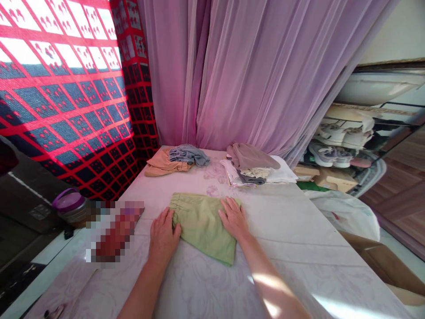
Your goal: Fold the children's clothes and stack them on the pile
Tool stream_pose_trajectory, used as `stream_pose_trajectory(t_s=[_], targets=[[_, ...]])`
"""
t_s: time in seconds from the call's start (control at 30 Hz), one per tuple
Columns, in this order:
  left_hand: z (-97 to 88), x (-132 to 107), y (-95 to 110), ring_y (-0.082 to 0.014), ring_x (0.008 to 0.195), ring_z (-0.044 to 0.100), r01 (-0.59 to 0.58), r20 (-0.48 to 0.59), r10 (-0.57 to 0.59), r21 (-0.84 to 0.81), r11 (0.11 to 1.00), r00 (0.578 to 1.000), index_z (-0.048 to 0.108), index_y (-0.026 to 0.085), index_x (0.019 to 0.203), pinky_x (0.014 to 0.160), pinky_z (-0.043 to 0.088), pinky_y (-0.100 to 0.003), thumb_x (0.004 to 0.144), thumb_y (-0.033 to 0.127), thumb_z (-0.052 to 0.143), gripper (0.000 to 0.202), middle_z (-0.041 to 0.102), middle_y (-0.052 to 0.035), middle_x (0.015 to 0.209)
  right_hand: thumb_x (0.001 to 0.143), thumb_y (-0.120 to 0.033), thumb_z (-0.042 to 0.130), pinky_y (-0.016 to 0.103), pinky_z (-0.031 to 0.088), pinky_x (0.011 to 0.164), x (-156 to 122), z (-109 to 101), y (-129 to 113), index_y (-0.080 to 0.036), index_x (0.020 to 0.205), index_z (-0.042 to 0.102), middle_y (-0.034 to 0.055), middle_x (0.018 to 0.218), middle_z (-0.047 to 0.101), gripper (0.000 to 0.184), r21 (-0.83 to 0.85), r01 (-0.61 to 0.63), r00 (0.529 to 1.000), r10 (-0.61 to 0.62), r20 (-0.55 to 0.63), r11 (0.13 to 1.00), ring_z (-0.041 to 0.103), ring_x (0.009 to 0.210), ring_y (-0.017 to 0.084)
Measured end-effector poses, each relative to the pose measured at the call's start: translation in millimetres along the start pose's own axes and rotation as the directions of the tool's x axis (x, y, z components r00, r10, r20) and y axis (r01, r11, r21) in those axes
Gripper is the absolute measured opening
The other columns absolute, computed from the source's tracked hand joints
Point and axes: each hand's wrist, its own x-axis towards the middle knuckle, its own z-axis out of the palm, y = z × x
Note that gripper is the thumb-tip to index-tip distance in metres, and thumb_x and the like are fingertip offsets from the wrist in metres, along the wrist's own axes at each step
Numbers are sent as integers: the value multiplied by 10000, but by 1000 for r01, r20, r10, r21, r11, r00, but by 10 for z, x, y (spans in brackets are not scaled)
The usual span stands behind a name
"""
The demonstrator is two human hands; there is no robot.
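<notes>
A folded green garment point(199, 223) with an elastic waistband lies on the white patterned tabletop point(299, 248) in front of me. My left hand point(163, 235) rests flat at its left edge, fingers stretched out, thumb on the cloth. My right hand point(234, 218) lies flat and open on the garment's right side, pressing it down. Neither hand grips anything.
At the far end lie an orange garment with a grey one on top point(175, 160) and a pile of folded clothes point(255, 170). A purple curtain point(252, 75) hangs behind. A purple-lidded jar point(69, 204) stands left. A shoe rack point(345, 141) and white bag point(345, 212) are right.
</notes>
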Motion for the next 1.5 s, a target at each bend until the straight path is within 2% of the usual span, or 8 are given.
stream_pose_trajectory(t_s=[0.13, 0.23, 0.4, 0.6, 0.8, 1.03, 1.2, 1.5], targets=[[15, 2, -30, -303, 1259, 491, -10, -46, 11, 12, 1000, 999, 569, 157, 1227, 1052, 393, -476, 844, 283, 455, 419, 507, -165, 1396, 941, -272, 311, 390, 331, 1057, 10, -69, 225, -147, 1354, 519, 124, 1397, 525, 479, 127, -188, 945, 214, -248, 974, 432, 1304, 221], [-5, 65, 32, -330, 1308, 438, -38, -87, 41, 42, 998, 995, 573, 138, 1227, 1075, 363, -506, 858, 291, 440, 422, 494, -176, 1410, 939, -339, 358, 421, 384, 966, 56, -162, 407, -171, 1279, 585, 140, 1270, 615, 442, 151, -351, 898, 378, -226, 924, 516, 1197, 273], [-13, 406, 343, -268, 1298, 468, -251, 23, 251, 15, 968, 968, 580, 184, 1243, 1118, 327, -474, 905, 301, 388, 406, 563, -109, 1368, 904, -389, 479, 391, 382, 913, 139, -232, 492, -225, 1032, 689, 93, 1115, 677, 295, 145, -288, 937, 310, -159, 947, 544, 1123, 257], [137, 703, 480, -259, 1263, 513, -372, 282, 354, 11, 928, 892, 601, 163, 1242, 1097, 368, -442, 903, 318, 433, 409, 582, -117, 1351, 825, -208, 553, 303, 358, 882, 30, -213, 413, -221, 869, 669, 61, 1003, 676, 125, 167, -72, 951, 118, -286, 983, 543, 1022, 209], [283, 586, 400, -274, 1296, 486, -367, 196, 350, 57, 928, 916, 601, 203, 1258, 1117, 339, -483, 908, 343, 431, 413, 570, -102, 1369, 775, -156, 543, 286, 376, 856, -42, -221, 322, -220, 865, 637, 48, 922, 685, 145, 133, -54, 982, 77, -171, 990, 585, 941, 195], [275, 557, 445, -275, 1275, 507, -379, 158, 366, 65, 923, 917, 612, 198, 1243, 1113, 348, -471, 897, 348, 451, 410, 589, -105, 1345, 956, -446, 348, 271, 436, 684, 265, -308, 376, -244, 1114, 612, 38, 873, 725, 368, 308, -213, 976, 218, 19, 927, 664, 796, 193], [271, 544, 445, -278, 1274, 505, -383, 154, 370, 68, 921, 916, 600, 199, 1253, 1112, 342, -470, 900, 351, 441, 416, 585, -103, 1350, 901, -395, 459, 265, 465, 687, 590, -376, 423, -272, 917, 717, 16, 972, 738, 286, 290, -241, 968, 207, 142, 926, 670, 878, 197], [300, 543, 456, -278, 1330, 453, -364, 176, 343, 106, 925, 923, 555, 169, 1308, 1129, 318, -476, 892, 339, 452, 461, 529, -114, 1413, 878, -202, 429, 287, 476, 806, 399, -150, 368, -261, 1118, 668, 43, 1114, 692, 343, 293, -343, 925, 376, -62, 892, 653, 942, 196]])
